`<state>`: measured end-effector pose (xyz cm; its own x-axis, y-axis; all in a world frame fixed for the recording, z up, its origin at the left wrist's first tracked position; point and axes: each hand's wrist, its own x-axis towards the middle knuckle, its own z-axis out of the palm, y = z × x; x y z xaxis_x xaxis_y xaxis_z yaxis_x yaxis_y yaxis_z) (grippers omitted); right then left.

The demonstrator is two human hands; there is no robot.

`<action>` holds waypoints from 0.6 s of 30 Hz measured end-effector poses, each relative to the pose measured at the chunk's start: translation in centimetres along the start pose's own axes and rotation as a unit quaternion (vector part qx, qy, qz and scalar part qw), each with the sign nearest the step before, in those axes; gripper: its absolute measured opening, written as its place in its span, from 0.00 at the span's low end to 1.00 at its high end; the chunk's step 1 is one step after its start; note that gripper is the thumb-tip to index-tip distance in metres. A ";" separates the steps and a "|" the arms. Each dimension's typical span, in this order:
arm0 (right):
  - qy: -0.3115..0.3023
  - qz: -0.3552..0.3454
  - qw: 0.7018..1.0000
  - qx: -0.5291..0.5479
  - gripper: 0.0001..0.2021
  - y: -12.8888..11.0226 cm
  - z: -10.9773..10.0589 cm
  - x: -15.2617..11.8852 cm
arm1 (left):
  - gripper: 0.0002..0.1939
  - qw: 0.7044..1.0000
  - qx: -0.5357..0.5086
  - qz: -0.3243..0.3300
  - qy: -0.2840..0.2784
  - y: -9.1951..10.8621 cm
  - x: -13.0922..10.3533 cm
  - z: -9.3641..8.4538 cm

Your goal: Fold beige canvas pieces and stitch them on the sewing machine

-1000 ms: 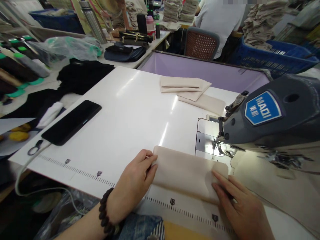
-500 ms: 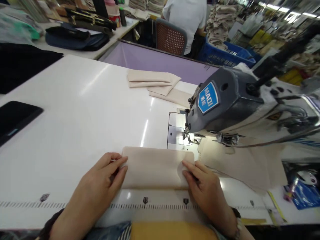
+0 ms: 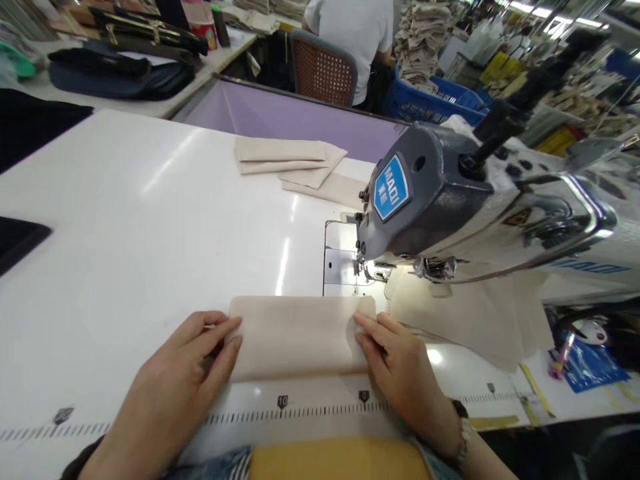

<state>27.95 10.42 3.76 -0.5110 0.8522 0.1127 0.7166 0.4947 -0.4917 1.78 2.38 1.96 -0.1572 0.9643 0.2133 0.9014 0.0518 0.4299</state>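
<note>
A folded beige fabric piece [image 3: 300, 337] lies near the table's front edge, above the printed ruler. My left hand [image 3: 185, 377] pinches its left end between thumb and fingers. At the right end, my right hand [image 3: 400, 360] grips the fabric the same way. Just beyond the fabric's right part is the sewing machine [image 3: 425, 193], its lit needle area over a metal plate [image 3: 340, 268]. More beige pieces [image 3: 465, 313] lie under and right of the machine head, and folded beige strips [image 3: 285, 157] rest behind the plate.
The white table [image 3: 125, 233] has a black device [image 3: 20, 243] and dark cloth [image 3: 35, 123] at its left. Beyond the purple panel [image 3: 300, 120] a person in white [image 3: 350, 40] sits on a chair [image 3: 324, 70], beside a blue crate [image 3: 415, 97].
The whole view has shifted, so the table items and machine appear slightly further left. Both hands still hold the fabric ends, with little change relative to it.
</note>
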 end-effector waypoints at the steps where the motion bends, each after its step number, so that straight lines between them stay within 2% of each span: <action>1: -0.001 0.001 1.000 -0.001 0.14 0.0 0.0 0.0 | 0.16 1.000 0.000 -0.002 0.000 0.0 0.0 0.0; 18: -0.030 0.029 0.999 0.020 0.13 0.0 -0.1 0.3 | 0.18 1.000 0.022 -0.002 -0.020 -0.5 -0.2 0.3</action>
<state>27.84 10.66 3.85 -0.4973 0.8670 0.0323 0.7268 0.4367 -0.5301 1.47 2.22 1.43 -0.1442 0.9739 0.1755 0.9177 0.0652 0.3919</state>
